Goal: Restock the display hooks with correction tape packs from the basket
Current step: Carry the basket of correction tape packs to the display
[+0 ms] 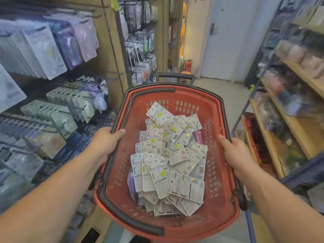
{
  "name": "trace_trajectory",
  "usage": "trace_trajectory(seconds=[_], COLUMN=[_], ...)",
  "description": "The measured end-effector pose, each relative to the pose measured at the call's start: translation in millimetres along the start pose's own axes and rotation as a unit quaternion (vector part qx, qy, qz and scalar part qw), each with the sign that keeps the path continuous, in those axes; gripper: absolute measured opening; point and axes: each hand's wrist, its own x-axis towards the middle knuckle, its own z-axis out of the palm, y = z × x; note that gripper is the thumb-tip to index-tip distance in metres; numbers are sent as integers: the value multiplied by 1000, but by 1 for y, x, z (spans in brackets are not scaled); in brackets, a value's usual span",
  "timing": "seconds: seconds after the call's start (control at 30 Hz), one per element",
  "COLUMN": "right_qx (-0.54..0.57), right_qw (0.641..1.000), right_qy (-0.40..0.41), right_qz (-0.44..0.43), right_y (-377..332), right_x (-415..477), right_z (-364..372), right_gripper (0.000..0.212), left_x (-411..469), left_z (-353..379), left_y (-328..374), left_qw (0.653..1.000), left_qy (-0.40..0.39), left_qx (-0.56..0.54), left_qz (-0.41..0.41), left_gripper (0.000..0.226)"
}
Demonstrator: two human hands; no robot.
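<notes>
Grip: I saw left hand (107,142) and right hand (235,152) clamped on red basket (217,206) edges.
Way: display hooks (76,108) lay left; correction tape packs (168,165) between hands.

I hold the red basket (216,199) by its sides: my left hand (105,142) grips the left rim and my right hand (236,151) grips the right rim. A messy heap of correction tape packs (168,163) lies inside. Display hooks (78,90) full of goods are on my left, wooden shelves (287,130) on my right.
</notes>
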Motion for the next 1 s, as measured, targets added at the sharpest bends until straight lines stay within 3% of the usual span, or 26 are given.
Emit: trace_trajectory(seconds=[0.6,1.0], right_qx=[-18,-29], right_qw=[996,989], right_qy=[43,-52], right_qz=[78,135], right_y=[-96,-113], right_x=[179,227], right_z=[101,112], right_gripper=[41,35], left_x=[265,308], left_z=[28,39], left_y=[56,53], left_qw=[996,991], left_qy=[-71,-82], left_qx=[56,92], left_qz=[0,-53], left_gripper=[46,44])
